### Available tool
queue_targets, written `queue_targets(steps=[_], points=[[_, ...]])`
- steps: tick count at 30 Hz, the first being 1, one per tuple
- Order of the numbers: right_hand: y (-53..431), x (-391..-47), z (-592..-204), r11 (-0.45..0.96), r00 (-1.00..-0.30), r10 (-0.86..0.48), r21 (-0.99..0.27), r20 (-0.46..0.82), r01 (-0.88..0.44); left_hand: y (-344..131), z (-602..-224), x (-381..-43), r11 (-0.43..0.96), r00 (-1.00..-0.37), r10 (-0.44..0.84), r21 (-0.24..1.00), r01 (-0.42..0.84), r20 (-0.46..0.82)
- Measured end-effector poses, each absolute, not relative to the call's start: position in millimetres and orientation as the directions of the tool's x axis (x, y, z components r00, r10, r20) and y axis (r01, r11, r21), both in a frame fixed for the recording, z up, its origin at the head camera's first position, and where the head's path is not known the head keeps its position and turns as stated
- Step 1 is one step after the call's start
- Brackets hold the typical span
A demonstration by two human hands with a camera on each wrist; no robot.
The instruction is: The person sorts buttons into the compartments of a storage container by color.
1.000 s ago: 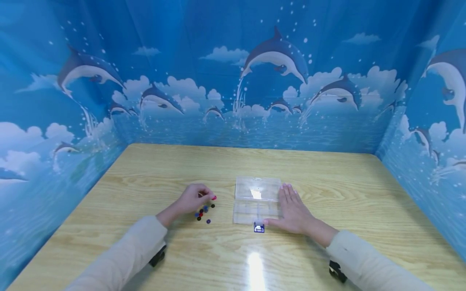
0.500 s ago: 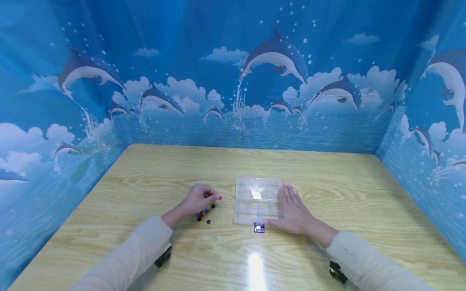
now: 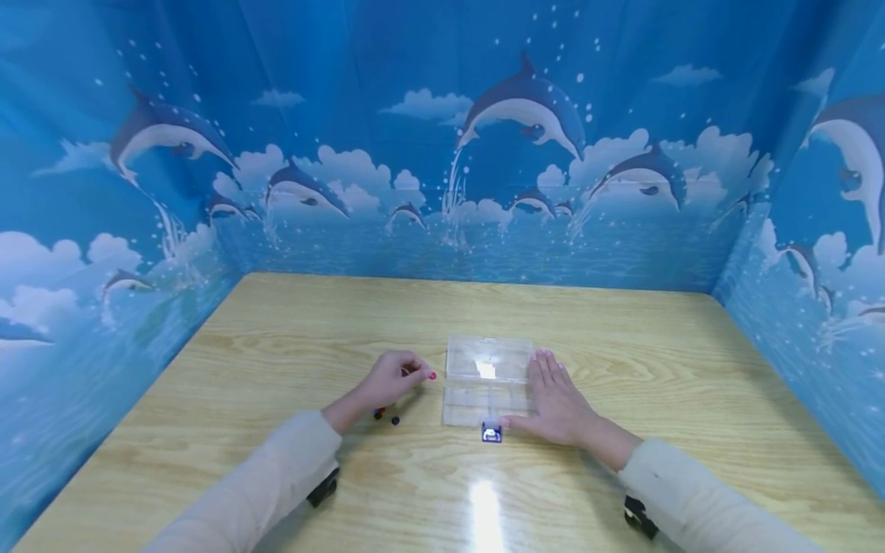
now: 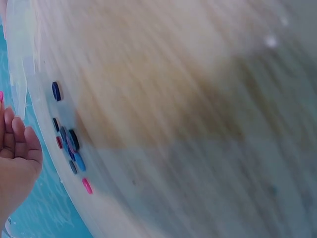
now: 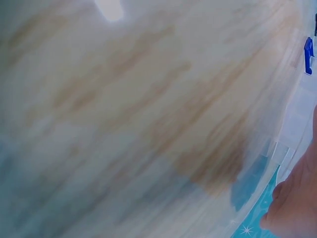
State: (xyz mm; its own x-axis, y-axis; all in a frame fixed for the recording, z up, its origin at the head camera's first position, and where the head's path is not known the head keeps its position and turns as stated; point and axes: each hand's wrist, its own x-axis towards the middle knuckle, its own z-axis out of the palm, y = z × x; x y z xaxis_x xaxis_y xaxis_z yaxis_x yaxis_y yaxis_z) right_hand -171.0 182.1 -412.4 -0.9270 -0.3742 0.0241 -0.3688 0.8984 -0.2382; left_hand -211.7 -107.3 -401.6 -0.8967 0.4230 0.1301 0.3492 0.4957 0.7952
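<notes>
My left hand point(image 3: 392, 379) pinches a small pink button point(image 3: 432, 375) between thumb and fingertips, just left of a clear plastic compartment box point(image 3: 465, 417). The box lies with its lid point(image 3: 470, 355) folded back, away from me. My right hand point(image 3: 558, 405) rests with fingers straight along the right edge of the box, its thumb by the blue-edged tab point(image 3: 492, 433) at the front. In the left wrist view, several loose buttons point(image 4: 74, 141) in black, blue, red and pink lie on the table; in the head view my left hand hides most of them.
A dark button point(image 3: 396, 421) lies a little apart from the pile. The wood-grain table point(image 3: 332, 307) ends at the back against a blue dolphin-print curtain point(image 3: 387, 253), which also encloses both sides.
My left hand has moved right with the pink button, from beside the pile toward the box's left edge. My right hand and the box have stayed in place.
</notes>
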Motion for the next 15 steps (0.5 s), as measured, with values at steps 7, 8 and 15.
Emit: queue_targets(steps=[7, 8, 15], points=[[182, -173, -413, 0.898, -0.928, -0.373, -0.243, 0.021, -0.366, -96, -402, -212, 0.495, -0.907, 0.406, 0.807, 0.322, 0.114], [182, -173, -413, 0.898, -0.928, -0.371, -0.245, 0.019, -0.365, -94, -402, -211, 0.492, -0.908, 0.405, 0.809, 0.320, 0.113], [182, -172, -413, 0.899, -0.930, -0.367, -0.252, 0.018, -0.359, -87, -404, -211, 0.467, -0.897, 0.424, 0.818, 0.336, 0.127]])
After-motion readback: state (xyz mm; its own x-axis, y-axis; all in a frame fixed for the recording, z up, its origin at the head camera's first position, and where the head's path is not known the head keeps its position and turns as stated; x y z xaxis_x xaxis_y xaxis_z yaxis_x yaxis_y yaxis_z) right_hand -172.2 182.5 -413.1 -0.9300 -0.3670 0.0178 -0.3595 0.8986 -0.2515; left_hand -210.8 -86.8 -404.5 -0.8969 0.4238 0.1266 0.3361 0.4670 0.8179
